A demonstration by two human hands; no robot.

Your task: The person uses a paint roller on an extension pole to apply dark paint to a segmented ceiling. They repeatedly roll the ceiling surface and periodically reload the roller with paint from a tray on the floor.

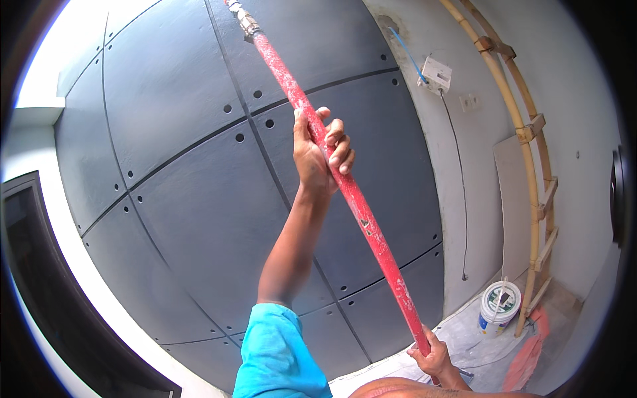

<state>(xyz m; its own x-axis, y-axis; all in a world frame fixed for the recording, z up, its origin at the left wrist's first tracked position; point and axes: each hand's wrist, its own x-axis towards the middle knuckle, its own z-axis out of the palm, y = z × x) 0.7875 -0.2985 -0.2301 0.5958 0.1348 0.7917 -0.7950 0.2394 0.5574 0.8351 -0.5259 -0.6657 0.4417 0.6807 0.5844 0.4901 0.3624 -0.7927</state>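
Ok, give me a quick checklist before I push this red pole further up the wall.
1. Left hand wrapped round the pole: ok.
2. Right hand gripping the pole's lower end: ok.
3. Metal joint at the top seated: cannot tell.
4. Tool head on the wall panels: cannot tell, out of view.
5. Pole apart from the ladder and bucket: ok.
6. Footing: cannot tell.

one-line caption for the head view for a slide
Both hands grip a long red pole, left hand high, right hand low, raised along a dark grey panelled wall, ladder and white bucket beside.
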